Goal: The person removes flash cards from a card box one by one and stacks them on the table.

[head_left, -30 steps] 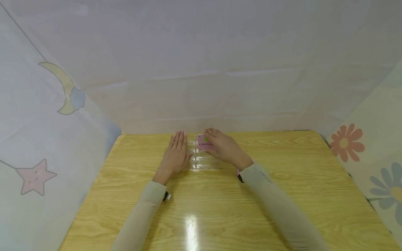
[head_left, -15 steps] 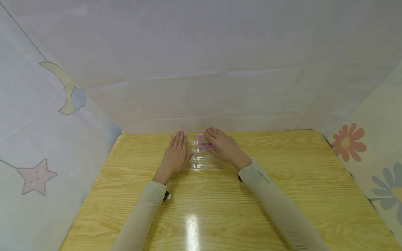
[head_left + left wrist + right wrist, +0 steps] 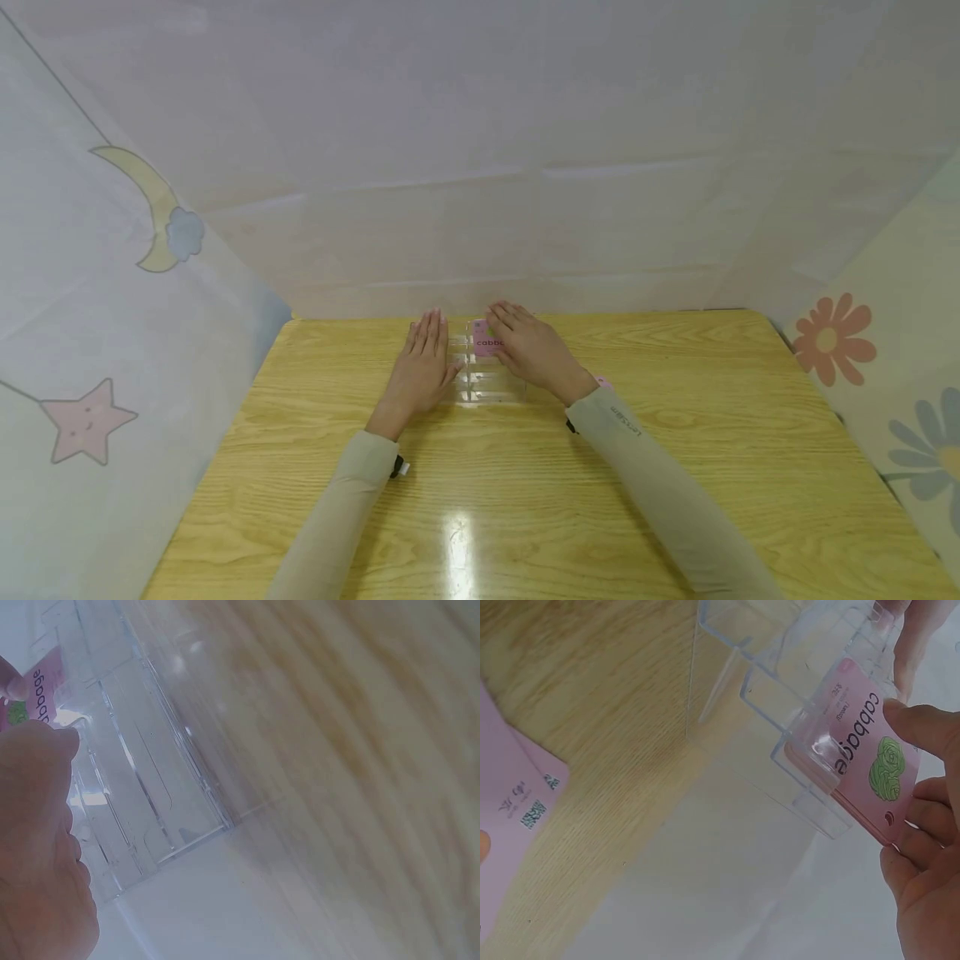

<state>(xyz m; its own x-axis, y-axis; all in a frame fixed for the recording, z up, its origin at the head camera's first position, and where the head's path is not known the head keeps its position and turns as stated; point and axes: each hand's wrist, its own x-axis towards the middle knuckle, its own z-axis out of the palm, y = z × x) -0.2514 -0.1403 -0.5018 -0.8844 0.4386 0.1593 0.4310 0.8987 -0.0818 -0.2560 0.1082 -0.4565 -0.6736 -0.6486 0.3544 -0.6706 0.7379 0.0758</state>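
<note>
A clear plastic tiered card holder (image 3: 495, 387) stands at the far edge of the wooden table. My left hand (image 3: 420, 372) rests along its left side, fingers straight and together; in the left wrist view this hand (image 3: 41, 840) covers part of the holder (image 3: 161, 776). A pink card (image 3: 483, 337) printed "cabbage" sits at the rear right tier. My right hand (image 3: 536, 350) pinches it. In the right wrist view, the thumb lies on the face of the cabbage card (image 3: 881, 754) and the fingers curl at its edge. Its other edge is inside a clear slot. Pink layers show beneath it.
More pink cards (image 3: 517, 802) with small printed codes lie on the table (image 3: 480, 492) near my right wrist, mostly hidden under the sleeve in the head view. A pale fabric backdrop (image 3: 480, 208) rises right behind the holder.
My right hand has shifted very slightly toward the far edge and left, covering more of the cabbage card's lettering. The left hand has stayed in place.
</note>
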